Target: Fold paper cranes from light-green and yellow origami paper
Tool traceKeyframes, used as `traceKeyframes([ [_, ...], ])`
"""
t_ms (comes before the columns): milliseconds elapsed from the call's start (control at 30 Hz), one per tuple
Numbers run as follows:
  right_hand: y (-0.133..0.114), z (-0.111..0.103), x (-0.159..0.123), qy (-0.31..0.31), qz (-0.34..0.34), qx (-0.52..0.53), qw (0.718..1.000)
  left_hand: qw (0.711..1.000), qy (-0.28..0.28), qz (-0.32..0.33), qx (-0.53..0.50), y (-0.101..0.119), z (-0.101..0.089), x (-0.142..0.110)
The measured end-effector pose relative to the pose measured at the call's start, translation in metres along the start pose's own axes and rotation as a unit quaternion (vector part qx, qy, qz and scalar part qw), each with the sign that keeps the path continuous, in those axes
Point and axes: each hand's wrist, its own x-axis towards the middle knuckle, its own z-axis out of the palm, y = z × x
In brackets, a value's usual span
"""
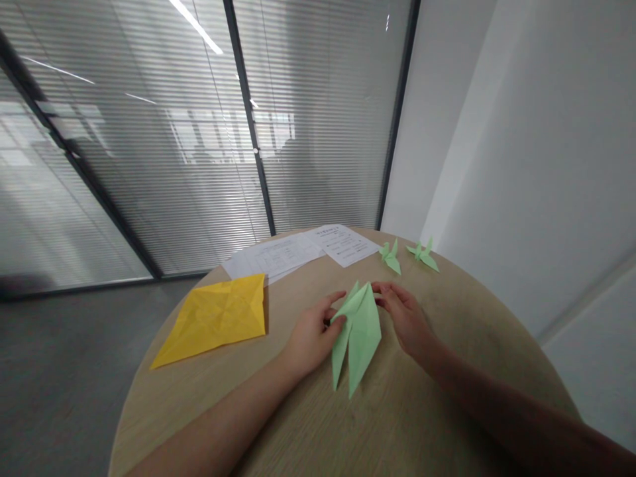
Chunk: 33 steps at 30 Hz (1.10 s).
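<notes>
A pale green origami piece (365, 331), folded into long pointed flaps, is between my hands above the round table. Two of its points aim down toward me. My left hand (315, 331) grips its left side, with the thumb on the front and the fingers partly hidden behind the paper. At the upper right edge, my right hand (402, 315) has its fingers bent against the paper near the top point. Some of those fingertips are hidden behind it.
On the wooden table (298, 424), a creased yellow paper sheet (218, 315) lies at left. Printed white sheets (278, 255) are at the back. Two small green origami cranes (391, 257) stand at the back right. Beyond are a blind-covered glass partition and a white wall.
</notes>
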Motion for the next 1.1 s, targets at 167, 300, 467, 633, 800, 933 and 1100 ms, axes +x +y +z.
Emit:
traceKeyframes([
  [167, -0.003, 0.004, -0.003, -0.054, 0.025, 0.024, 0.998, 0.985, 0.027, -0.065, -0.158, -0.009, -0.001, 0.010],
  [300, -0.002, 0.010, -0.010, -0.144, 0.101, 0.061, 0.983, 0.975, 0.038, -0.086, -0.201, -0.011, -0.004, 0.012],
  [467, 0.006, 0.015, -0.014, -0.180, 0.146, 0.058, 0.971, 0.979, 0.046, -0.084, -0.178, -0.012, -0.002, 0.011],
  [633, 0.005, 0.017, -0.014, -0.200, 0.140, 0.038, 0.969, 0.989, 0.045, -0.071, -0.120, -0.014, 0.001, 0.011],
  [800, 0.001, 0.019, -0.014, -0.227, 0.129, 0.019, 0.965, 0.993, 0.043, -0.063, -0.089, -0.013, 0.000, 0.011],
  [933, 0.000, 0.018, -0.016, -0.269, 0.135, -0.018, 0.953, 0.991, 0.028, -0.070, -0.113, -0.012, -0.003, 0.010],
  [1100, -0.001, 0.017, -0.019, -0.308, 0.138, -0.053, 0.940, 0.981, 0.026, -0.108, -0.160, -0.014, -0.004, 0.012],
])
